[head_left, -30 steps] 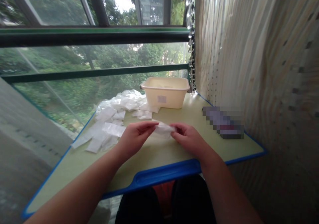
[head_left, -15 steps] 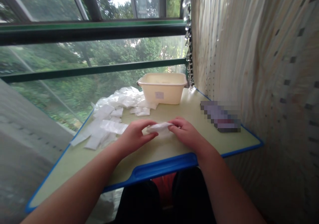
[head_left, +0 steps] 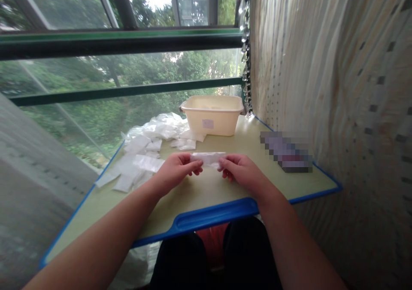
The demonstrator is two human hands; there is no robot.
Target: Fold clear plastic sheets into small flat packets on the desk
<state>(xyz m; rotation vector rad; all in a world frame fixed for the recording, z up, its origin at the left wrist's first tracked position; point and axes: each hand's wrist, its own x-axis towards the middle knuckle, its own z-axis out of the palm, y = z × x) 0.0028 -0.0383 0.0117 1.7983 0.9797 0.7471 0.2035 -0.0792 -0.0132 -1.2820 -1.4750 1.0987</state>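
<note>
A small white packet (head_left: 208, 158) is held just above the green table (head_left: 206, 191), stretched flat between both hands. My left hand (head_left: 175, 172) pinches its left end with thumb and fingers. My right hand (head_left: 241, 172) pinches its right end the same way. Both hands are closed on it, near the middle of the table. A heap of similar white packets (head_left: 148, 148) lies to the left, spreading toward the window edge.
A cream plastic tub (head_left: 212, 114) stands at the back of the table by the window. A blurred flat object (head_left: 286, 151) lies at the right near the perforated wooden wall (head_left: 337, 88). The table has a blue rim (head_left: 209, 217). Glass and green rails lie beyond.
The packet was crumpled between my fingers a second ago; now it is pulled out flat and lifted slightly, with my hands a little farther apart.
</note>
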